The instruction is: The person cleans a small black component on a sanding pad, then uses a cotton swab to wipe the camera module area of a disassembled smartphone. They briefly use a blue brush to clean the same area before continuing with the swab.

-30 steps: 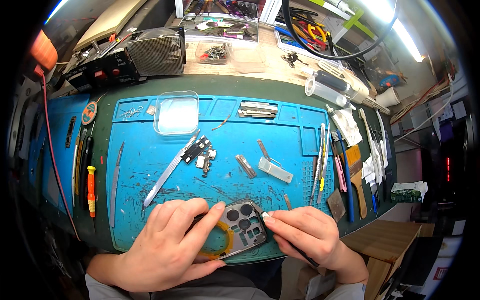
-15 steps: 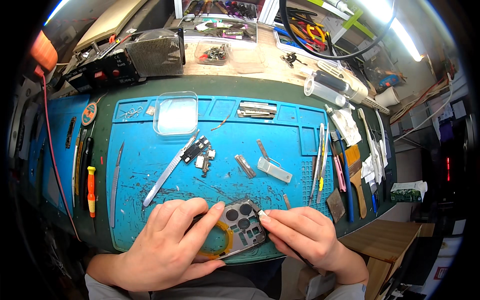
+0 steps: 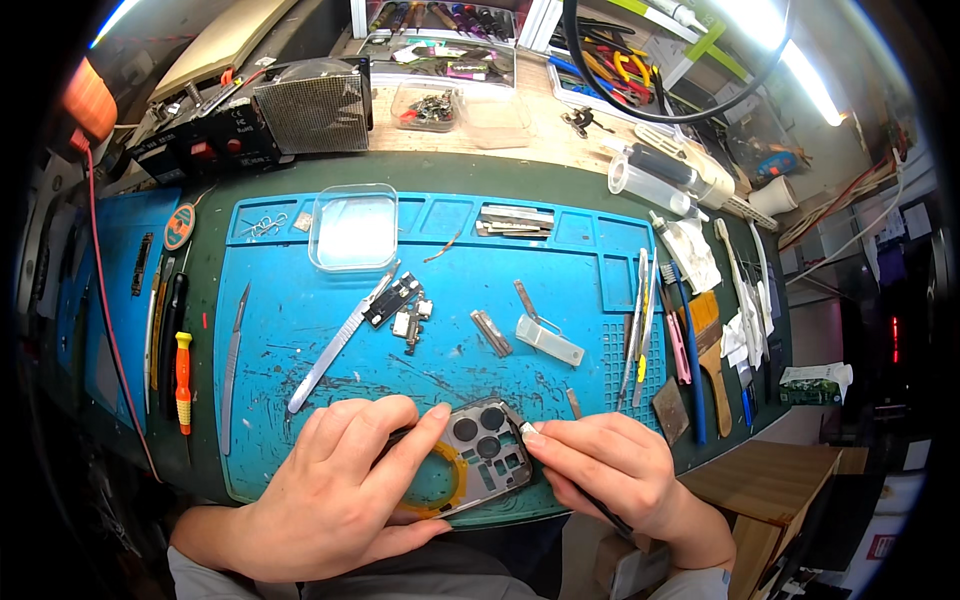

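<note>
My left hand (image 3: 350, 480) grips a phone's metal housing (image 3: 488, 478) lying tilted at the front of the blue mat (image 3: 430, 360); it has three round black lens openings and a yellow ring in its lower part. My right hand (image 3: 610, 470) is closed on a thin dark tool (image 3: 610, 517), with a small pale piece at the fingertips against the housing's right edge; I cannot make out that piece. Beyond my hands lie a scalpel handle (image 3: 332, 352), small black and metal parts (image 3: 393, 298), metal strips (image 3: 490, 333) and a small clear case (image 3: 548, 340).
A clear square container (image 3: 352, 225) sits at the mat's back. Screwdrivers (image 3: 183, 382) lie left, tweezers (image 3: 642, 300), brushes (image 3: 712, 355) and syringes (image 3: 650, 180) right. A black boxy device (image 3: 210, 140) stands at back left, tool trays (image 3: 440, 60) behind. A black cable (image 3: 680, 112) loops overhead.
My right hand has shifted very slightly along the housing's right edge. My left hand stays in place on the housing.
</note>
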`<act>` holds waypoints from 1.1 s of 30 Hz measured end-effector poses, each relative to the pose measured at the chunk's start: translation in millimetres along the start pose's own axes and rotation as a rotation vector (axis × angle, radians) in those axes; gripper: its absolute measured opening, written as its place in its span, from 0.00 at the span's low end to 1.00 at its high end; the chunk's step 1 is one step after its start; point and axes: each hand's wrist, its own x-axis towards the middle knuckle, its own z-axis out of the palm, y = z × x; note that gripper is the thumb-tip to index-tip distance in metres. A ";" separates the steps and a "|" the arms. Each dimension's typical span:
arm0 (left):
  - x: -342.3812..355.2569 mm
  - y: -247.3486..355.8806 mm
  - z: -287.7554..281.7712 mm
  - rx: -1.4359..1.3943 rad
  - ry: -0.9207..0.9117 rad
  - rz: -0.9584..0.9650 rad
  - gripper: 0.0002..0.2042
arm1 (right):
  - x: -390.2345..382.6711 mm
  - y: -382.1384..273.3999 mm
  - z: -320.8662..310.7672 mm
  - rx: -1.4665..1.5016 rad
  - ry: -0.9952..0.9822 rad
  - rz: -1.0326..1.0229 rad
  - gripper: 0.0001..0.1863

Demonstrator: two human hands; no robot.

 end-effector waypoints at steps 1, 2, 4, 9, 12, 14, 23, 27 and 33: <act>0.3 -0.1 0.1 0.000 0.001 0.002 0.47 | 0.1 -0.2 -0.2 0.006 -0.001 0.003 0.25; 0.7 -0.3 0.2 0.000 0.002 0.005 0.47 | 1.2 -0.4 -0.9 0.016 -0.007 0.011 0.25; 0.6 -0.4 0.5 -0.002 0.003 0.004 0.47 | 4.9 -0.5 -2.7 0.036 -0.019 0.024 0.26; -0.8 -2.4 -1.5 -0.025 -0.012 -0.007 0.47 | 4.3 4.8 -6.5 0.127 -0.022 0.033 0.27; 1.8 -7.6 -6.3 -0.041 -0.047 0.018 0.47 | 3.0 5.9 -6.5 0.146 -0.017 0.028 0.27; 2.1 -7.3 -8.4 -0.027 -0.041 0.021 0.45 | 3.6 5.7 -6.3 0.158 -0.025 0.033 0.28; 3.6 -10.8 -13.1 -0.034 -0.077 0.034 0.47 | 7.1 6.8 -9.3 0.192 -0.054 0.042 0.29; 6.0 -16.2 -15.8 -0.033 -0.099 0.055 0.49 | 6.6 7.3 -9.7 0.181 -0.053 0.037 0.28; 8.0 -18.1 -22.1 -0.027 -0.117 0.075 0.43 | 2.5 4.9 -5.6 0.085 -0.031 -0.006 0.25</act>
